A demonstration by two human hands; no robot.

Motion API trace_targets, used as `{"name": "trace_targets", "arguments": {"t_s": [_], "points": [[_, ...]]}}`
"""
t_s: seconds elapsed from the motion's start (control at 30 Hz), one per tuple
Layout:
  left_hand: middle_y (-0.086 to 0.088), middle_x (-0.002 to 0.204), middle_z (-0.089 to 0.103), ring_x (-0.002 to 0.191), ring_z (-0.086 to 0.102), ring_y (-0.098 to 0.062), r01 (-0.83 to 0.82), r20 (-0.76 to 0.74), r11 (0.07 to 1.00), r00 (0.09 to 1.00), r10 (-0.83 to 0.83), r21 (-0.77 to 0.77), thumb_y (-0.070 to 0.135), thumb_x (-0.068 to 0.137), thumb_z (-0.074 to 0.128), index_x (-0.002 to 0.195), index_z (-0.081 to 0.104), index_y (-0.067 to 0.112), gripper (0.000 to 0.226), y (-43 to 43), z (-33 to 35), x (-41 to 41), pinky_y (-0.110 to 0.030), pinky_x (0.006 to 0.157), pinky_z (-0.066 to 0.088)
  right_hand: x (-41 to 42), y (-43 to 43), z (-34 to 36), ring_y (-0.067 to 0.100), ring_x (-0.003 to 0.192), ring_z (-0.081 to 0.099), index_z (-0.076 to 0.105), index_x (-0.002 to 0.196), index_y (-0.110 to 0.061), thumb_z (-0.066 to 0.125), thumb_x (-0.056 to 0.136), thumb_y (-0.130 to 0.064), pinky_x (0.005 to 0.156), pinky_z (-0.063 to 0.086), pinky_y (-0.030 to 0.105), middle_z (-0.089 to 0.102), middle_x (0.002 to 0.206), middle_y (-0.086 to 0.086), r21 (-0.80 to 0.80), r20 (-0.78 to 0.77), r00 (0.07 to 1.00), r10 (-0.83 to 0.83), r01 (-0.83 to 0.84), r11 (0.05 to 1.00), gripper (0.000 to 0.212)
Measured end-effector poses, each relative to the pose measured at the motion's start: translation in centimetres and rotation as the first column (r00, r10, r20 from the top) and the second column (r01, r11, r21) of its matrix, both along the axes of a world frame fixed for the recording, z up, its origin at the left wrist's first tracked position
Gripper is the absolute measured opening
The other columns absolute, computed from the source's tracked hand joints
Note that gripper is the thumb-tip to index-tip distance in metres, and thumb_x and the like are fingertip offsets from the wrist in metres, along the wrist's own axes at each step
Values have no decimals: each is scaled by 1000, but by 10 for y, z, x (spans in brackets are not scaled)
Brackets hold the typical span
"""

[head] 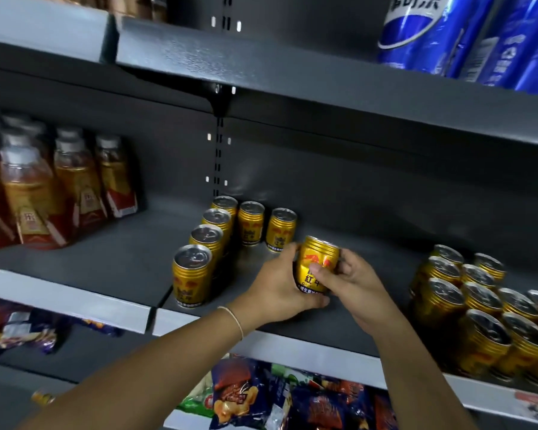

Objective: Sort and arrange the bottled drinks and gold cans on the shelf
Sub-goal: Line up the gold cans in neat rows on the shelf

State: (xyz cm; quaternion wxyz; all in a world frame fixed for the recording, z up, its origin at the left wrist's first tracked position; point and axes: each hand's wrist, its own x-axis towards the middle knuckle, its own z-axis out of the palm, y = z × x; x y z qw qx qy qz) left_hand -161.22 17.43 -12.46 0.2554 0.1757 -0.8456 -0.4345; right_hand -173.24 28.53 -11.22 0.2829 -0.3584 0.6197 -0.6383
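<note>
Head view, the only one I've got: both hands are on one gold can (316,265), mid-shelf, between the tidy row of cans (196,274) on the left and the packed cluster (479,321) on the right. The left hand (277,283) wraps its side, fingers curled behind; the right hand (354,283) pinches the front, thumb across the label. The can leans a little, and whether its base touches the shelf (292,339) I cannot tell. The bottled drinks (44,197) stand well apart, far left. I judge the can stiff-walled, weighty if full, smooth and a bit slippery, so I'd grip round the ribbed middle, not the rim.
</note>
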Motion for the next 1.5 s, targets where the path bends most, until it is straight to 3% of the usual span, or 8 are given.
{"name": "trace_targets", "arguments": {"t_s": [0.2, 0.27, 0.37, 0.47, 0.6, 0.73, 1.33, 1.5], "points": [[1, 131, 51, 120, 51, -16, 50, 283, 979, 959, 8, -198, 36, 75, 79, 143, 29, 21, 86, -21, 17, 20, -31, 100, 45, 11, -33, -14, 19, 99, 71, 64, 115, -12, 80, 74, -14, 73, 56, 22, 75, 105, 3, -22, 23, 999, -32, 33, 999, 45], [-3, 134, 48, 122, 49, -21, 47, 338, 958, 940, 54, -284, 28, 86, 67, 146, 27, 17, 73, -30, 31, 30, -34, 101, 45, 13, -46, -20, 18, 99, 71, 64, 113, -14, 78, 80, -7, 78, 55, 24, 75, 104, 2, -14, -1, 998, -58, 58, 998, 36], [-8, 114, 60, 104, 57, -23, 21, 248, 920, 965, 83, -391, 12, 86, 56, 118, 54, 11, 32, -50, 54, 46, -34, 86, 50, 16, -68, -29, 15, 99, 71, 65, 111, -19, 78, 81, -4, 82, 54, 27, 75, 103, -3, 11, -42, 996, -83, 83, 996, 36], [-10, 102, 62, 95, 57, -26, -3, 240, 887, 962, 128, -462, 8, 81, 51, 97, 61, 7, 19, -81, 62, 55, -37, 78, 50, 18, -90, -39, 9, 102, 69, 63, 114, -26, 79, 80, -4, 93, 54, 34, 74, 108, -7, 30, -116, 990, -83, 87, 996, 43], [-12, 127, 55, 115, 52, -29, -9, 352, 868, 912, 210, -496, 17, 89, 45, 114, 55, 9, 28, -123, 55, 56, -32, 90, 44, 21, -116, -52, 12, 111, 65, 59, 116, -36, 78, 79, -10, 104, 48, 44, 70, 117, -7, 30, -229, 967, -110, 120, 992, 49], [-12, 160, 21, 148, 16, -25, 74, 471, 844, 854, 222, -532, 31, 95, 39, 147, 34, 7, 57, -141, 43, 52, -35, 119, 9, 22, -135, -60, 14, 119, 61, 54, 128, -38, 79, 74, -19, 107, 46, 45, 61, 130, -3, 59, -311, 944, -111, 136, 989, 62], [-7, 164, 3, 150, -4, -23, 143, 512, 802, 829, 223, -580, 40, 98, 28, 156, 6, 25, 64, -148, 19, 49, -36, 121, -6, 22, -169, -76, 10, 106, 67, 54, 132, -22, 81, 78, -11, 98, 54, 41, 69, 118, -2, 1, -353, 901, -252, 269, 963, 61], [-7, 164, 2, 150, -5, -23, 151, 521, 804, 825, 218, -576, 40, 98, 28, 156, 6, 23, 64, -147, 19, 49, -36, 122, -5, 24, -164, -79, 10, 105, 67, 55, 121, -36, 82, 79, -14, 96, 54, 37, 70, 115, -5, -43, -355, 894, -274, 277, 960, 54]]}}
